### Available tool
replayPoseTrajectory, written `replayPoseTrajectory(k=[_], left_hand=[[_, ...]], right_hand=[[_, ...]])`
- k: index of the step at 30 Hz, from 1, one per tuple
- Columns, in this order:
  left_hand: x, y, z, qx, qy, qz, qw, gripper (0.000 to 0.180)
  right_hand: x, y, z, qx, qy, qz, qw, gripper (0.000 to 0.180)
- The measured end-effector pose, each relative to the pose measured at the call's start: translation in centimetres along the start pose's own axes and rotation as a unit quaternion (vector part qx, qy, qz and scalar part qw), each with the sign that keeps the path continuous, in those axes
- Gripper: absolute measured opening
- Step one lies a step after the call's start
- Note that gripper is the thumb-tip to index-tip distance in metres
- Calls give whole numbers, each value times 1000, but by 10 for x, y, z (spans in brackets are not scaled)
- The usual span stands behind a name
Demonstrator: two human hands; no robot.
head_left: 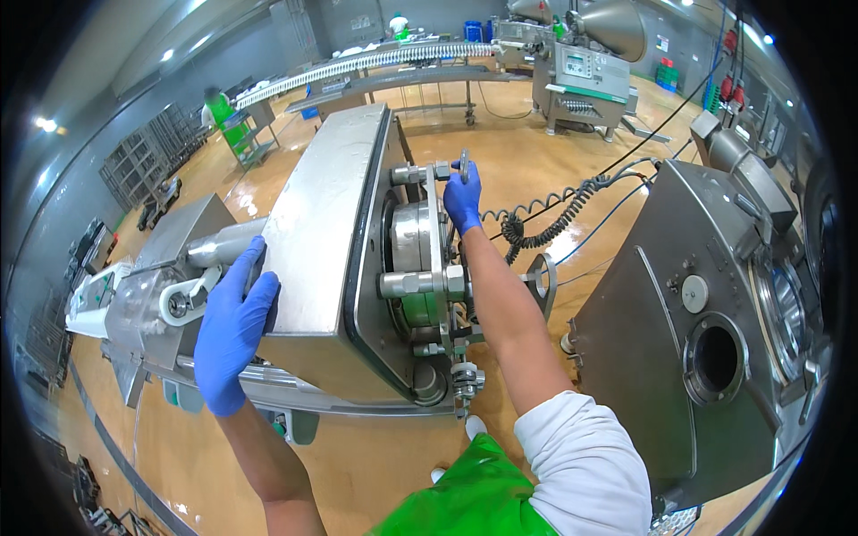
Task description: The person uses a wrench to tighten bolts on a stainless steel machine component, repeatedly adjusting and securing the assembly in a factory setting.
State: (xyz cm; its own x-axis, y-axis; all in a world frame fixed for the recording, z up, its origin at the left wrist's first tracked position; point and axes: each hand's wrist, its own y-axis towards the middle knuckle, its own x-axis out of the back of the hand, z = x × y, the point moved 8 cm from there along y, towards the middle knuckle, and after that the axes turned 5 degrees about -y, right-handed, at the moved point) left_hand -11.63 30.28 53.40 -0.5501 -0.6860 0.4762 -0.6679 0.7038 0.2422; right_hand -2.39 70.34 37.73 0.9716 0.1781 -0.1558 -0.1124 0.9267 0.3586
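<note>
A long stainless steel machine housing [313,232] lies in front of me. My left hand [234,326], in a blue glove, rests against its near left edge with fingers stretched out, open. On the housing's right end is a flange plate [436,232] with thick bolts and large nuts around a round steel part [411,237]. At the far upper corner of that plate, my gloved right hand [462,198] is closed around a metal handle [464,164] beside a nut. Whether the handle is a separate tool or part of the machine, I cannot tell.
To the right stands a large steel machine [643,304] with a round opening. A black coiled cable [559,214] hangs between the machines. Farther off are a conveyor [357,64], another machine with a cone-shaped hopper [612,27], and people in green aprons.
</note>
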Motion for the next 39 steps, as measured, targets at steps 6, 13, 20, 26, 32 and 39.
replayPoseTrajectory(k=[6,13,20,26,32,39], left_hand=[[5,-8,8,-13,32,-26,999,44],[0,-6,1,-21,20,-11,1000,41],[6,2,4,-127,65,-101,985,37],[8,-12,-8,-163,74,-131,975,38],[0,-9,-9,-99,-39,-73,992,36],[4,-14,-6,-55,-20,-83,995,29]], right_hand=[[-20,18,-17,131,-73,0,989,10],[-33,53,-43,122,-150,55,980,23],[37,86,56,164,152,-55,973,20],[42,-51,238,355,273,11,894,25],[17,-25,211,345,135,41,928,26],[-19,-21,214,354,134,65,923,23]])
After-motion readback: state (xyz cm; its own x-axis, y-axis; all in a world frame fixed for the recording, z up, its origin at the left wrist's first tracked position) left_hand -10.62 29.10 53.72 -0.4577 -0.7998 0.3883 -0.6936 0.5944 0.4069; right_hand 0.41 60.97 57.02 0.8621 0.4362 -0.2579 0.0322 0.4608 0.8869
